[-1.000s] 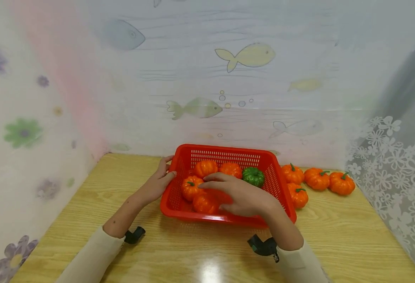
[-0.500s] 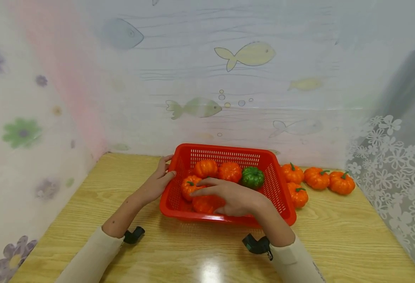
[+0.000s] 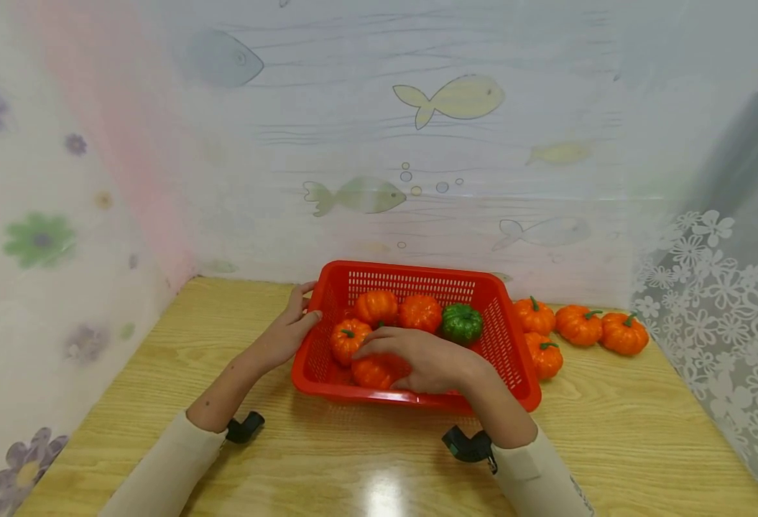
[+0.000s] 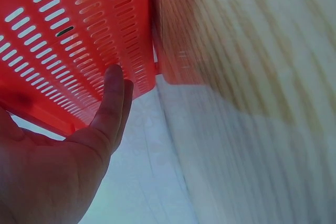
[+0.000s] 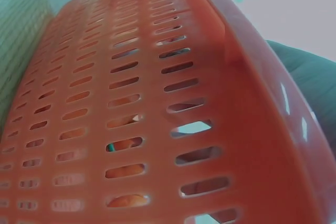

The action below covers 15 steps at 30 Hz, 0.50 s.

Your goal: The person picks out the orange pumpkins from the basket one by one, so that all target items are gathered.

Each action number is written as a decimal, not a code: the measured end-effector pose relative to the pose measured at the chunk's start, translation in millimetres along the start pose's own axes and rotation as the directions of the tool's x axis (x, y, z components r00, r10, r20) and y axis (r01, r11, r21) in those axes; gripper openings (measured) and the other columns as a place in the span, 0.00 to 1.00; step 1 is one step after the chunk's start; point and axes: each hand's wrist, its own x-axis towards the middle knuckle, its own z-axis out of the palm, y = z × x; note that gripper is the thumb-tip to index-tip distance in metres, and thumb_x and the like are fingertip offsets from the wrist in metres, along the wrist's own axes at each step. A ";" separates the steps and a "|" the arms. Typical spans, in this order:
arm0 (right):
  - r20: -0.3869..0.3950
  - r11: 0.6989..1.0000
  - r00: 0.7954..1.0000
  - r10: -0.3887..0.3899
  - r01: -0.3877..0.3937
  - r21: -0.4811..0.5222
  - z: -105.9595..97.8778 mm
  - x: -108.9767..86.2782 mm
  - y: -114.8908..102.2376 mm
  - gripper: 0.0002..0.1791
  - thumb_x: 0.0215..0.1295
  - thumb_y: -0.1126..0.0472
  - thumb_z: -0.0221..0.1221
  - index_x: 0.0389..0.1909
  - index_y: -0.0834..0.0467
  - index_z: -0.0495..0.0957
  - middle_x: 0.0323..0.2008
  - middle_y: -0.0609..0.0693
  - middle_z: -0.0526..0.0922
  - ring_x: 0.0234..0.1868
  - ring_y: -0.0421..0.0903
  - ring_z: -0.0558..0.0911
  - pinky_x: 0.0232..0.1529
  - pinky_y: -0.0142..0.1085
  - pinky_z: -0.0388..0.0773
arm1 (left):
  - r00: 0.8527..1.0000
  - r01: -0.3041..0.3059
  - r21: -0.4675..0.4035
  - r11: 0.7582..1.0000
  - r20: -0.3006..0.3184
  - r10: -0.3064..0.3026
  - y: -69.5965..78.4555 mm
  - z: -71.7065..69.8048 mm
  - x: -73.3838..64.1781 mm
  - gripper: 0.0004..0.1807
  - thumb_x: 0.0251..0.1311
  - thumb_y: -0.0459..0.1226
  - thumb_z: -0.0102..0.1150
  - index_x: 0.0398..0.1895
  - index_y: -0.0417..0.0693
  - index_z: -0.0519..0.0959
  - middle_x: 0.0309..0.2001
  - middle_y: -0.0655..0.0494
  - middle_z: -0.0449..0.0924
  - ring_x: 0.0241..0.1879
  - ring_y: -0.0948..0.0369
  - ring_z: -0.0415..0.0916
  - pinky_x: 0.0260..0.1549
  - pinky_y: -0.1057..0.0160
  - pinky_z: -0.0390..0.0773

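Observation:
A red plastic basket (image 3: 411, 402) stands on the table, with several small orange pumpkins and one green pumpkin (image 3: 461, 324) in it. My left hand (image 3: 284, 337) holds the basket's left side, thumb at the rim; in the left wrist view its fingers (image 4: 109, 103) lie along the outside of the slotted wall. Reaching over the front rim, my right hand (image 3: 420, 359) grips an orange pumpkin (image 3: 372, 373) near the front of the basket and partly hides it. Another orange pumpkin (image 3: 348, 341) lies just left of its fingertips. In the right wrist view the basket wall (image 5: 152, 93) hides most of the hand.
Right of the basket, several orange pumpkins sit on the wooden table (image 3: 611, 416), among them a pumpkin (image 3: 543, 357) close against the basket's side. A wall covering (image 3: 430, 215) with fish drawings rises behind the table.
My right hand has moved left and down inside the basket, its fingers curving over the front orange pumpkin. My left hand stays at the basket's left side.

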 end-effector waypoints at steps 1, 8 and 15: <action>-0.005 1.000 1.000 -0.001 0.001 0.009 0.2 0.1 0.2 0.34 0.63 0.68 0.73 0.70 0.45 0.79 0.68 0.39 0.77 0.72 0.42 0.72 0.72 0.42 0.73 | 1.000 0.000 -0.001 1.000 0.000 0.000 0.0 0.0 -0.1 0.34 0.84 0.39 0.39 0.85 0.47 0.39 0.68 0.31 0.62 0.62 0.38 0.76 0.54 0.46 0.85; -0.053 0.999 0.998 0.024 -0.022 0.036 0.8 -0.7 0.9 0.32 0.61 0.64 0.76 0.65 0.43 0.79 0.63 0.36 0.77 0.68 0.38 0.73 0.72 0.39 0.72 | 1.000 -0.001 -0.023 1.000 0.010 0.001 0.2 -0.8 -0.3 0.34 0.85 0.39 0.39 0.85 0.46 0.39 0.68 0.30 0.61 0.62 0.37 0.77 0.53 0.47 0.86; -0.139 0.996 0.986 0.092 -0.089 0.028 0.6 -7.6 0.5 0.32 0.58 0.56 0.79 0.63 0.45 0.78 0.62 0.41 0.76 0.65 0.42 0.75 0.69 0.43 0.76 | 1.000 -0.003 -0.008 1.000 0.007 0.003 1.2 -0.6 -0.5 0.34 0.85 0.38 0.39 0.85 0.46 0.39 0.68 0.30 0.62 0.61 0.37 0.77 0.52 0.47 0.86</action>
